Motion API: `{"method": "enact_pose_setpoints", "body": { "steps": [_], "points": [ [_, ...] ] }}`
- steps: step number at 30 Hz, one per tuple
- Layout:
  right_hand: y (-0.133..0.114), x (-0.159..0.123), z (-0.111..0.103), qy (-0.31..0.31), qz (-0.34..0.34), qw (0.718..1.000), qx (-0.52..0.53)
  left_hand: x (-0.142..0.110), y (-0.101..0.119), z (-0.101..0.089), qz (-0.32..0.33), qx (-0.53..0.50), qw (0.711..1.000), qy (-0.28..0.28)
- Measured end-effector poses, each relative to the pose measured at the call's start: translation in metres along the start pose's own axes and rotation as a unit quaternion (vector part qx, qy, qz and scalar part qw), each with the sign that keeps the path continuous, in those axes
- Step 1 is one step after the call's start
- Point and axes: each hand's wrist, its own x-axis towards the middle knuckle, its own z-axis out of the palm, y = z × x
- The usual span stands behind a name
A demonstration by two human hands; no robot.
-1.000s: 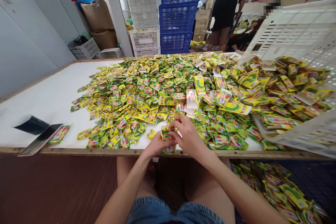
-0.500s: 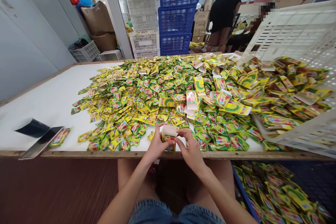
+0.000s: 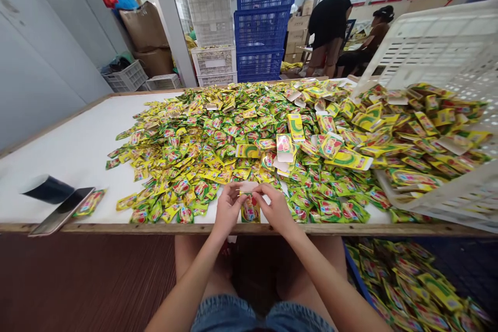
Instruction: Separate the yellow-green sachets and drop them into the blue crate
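At the near table edge, a small printed carton (image 3: 250, 211) in yellow, green and red stands between my hands, its pale flap raised at the top. My left hand (image 3: 227, 210) pinches its upper left side with thumb and fingers. From the right, my right hand (image 3: 275, 210) grips the upper edge, the two thumbs almost meeting. My fingers partly cover the carton's opening, so its inside is hidden. Just beyond lies a wide heap of small shiny sachets (image 3: 202, 137). Several cartons with pale flaps, such as the upright carton (image 3: 285, 148), rest on the heap.
A tipped white crate (image 3: 424, 36) spills flat cartons at right. Below it is a blue crate (image 3: 360, 275) of similar packs. A phone (image 3: 64, 212) and a dark cylinder (image 3: 49, 189) lie left. Stacked blue crates (image 3: 260, 26) and two people (image 3: 330, 26) are beyond the table.
My hands have drawn closer together at the carton's top. The carton has turned more upright, showing more of its printed front and less pale flap.
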Motion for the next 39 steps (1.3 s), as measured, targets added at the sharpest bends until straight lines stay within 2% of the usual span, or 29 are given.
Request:
{"method": "enact_pose_setpoints", "body": {
  "steps": [3,7,12,19,27,30,37,39],
  "points": [
    [0.01,-0.002,0.005,0.024,0.041,0.998,0.039,0.003,-0.007,0.001,-0.025,-0.033,0.999,0.002],
    [0.017,-0.004,0.006,-0.011,0.068,0.997,0.048,0.005,-0.011,-0.005,-0.072,0.026,0.996,-0.035],
    [0.011,-0.001,0.001,-0.019,0.057,0.998,0.025,0.003,-0.002,-0.006,-0.053,0.092,0.994,-0.026],
    [0.009,0.003,0.0,-0.006,0.057,0.998,0.004,0.002,0.004,0.0,-0.056,0.122,0.991,-0.006],
    [0.005,0.001,0.001,-0.003,0.057,0.998,0.026,0.004,0.0,-0.001,-0.067,0.104,0.992,0.005],
    [0.007,-0.007,0.005,0.013,0.057,0.998,0.029,0.0,-0.004,-0.004,-0.05,0.09,0.995,0.002],
    [0.014,-0.022,0.019,0.035,0.059,0.996,0.065,-0.007,-0.005,-0.007,0.052,0.142,0.988,0.005],
    [0.011,-0.024,0.022,0.035,0.066,0.994,0.079,-0.009,-0.004,-0.007,0.062,0.15,0.987,-0.004]
  ]
}}
